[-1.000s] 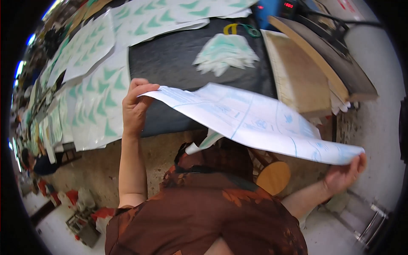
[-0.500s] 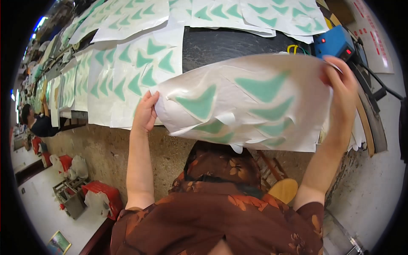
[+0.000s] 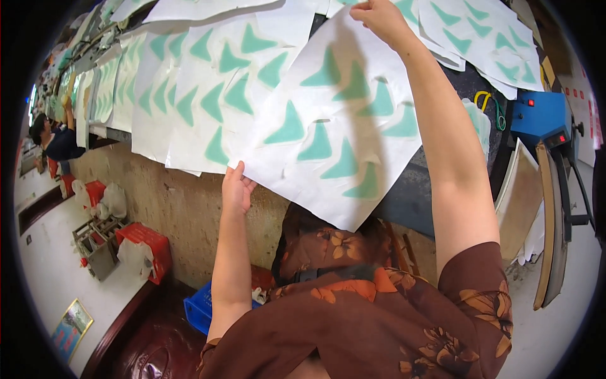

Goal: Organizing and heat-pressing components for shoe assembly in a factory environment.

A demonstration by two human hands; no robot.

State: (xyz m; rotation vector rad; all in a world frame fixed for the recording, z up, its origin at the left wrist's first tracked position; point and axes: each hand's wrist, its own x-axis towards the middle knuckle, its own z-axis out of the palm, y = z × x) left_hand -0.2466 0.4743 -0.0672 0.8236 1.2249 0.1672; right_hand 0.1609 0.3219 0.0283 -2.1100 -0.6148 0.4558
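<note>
A white paper sheet [image 3: 300, 167] carrying several green curved, pointed pieces [image 3: 288, 128] is stretched at a slant between my hands. My left hand [image 3: 237, 189] pinches its near left corner at the table's front edge. At the far edge, my right hand [image 3: 383, 22] grips the paper between thumb and fingers, its arm reaching across the table. The sheet's near corner hangs over the front edge above my lap. Directly left, similar sheets [image 3: 197, 82] with green pieces lie overlapping, and the held sheet partly covers the nearest one.
A blue box [image 3: 540, 120] with red lit switches stands on the right, by yellow-handled scissors [image 3: 482, 101]. More sheets [image 3: 483, 47] lie at the far right. Boards [image 3: 549, 221] lean at the table's right end. A red crate [image 3: 158, 252] and another person [image 3: 60, 140] are on the left.
My right hand has swung the sheet's far side forward and leftward, flattening it toward the table. My left hand keeps its hold by the corner. The view has shifted, showing more of the right side.
</note>
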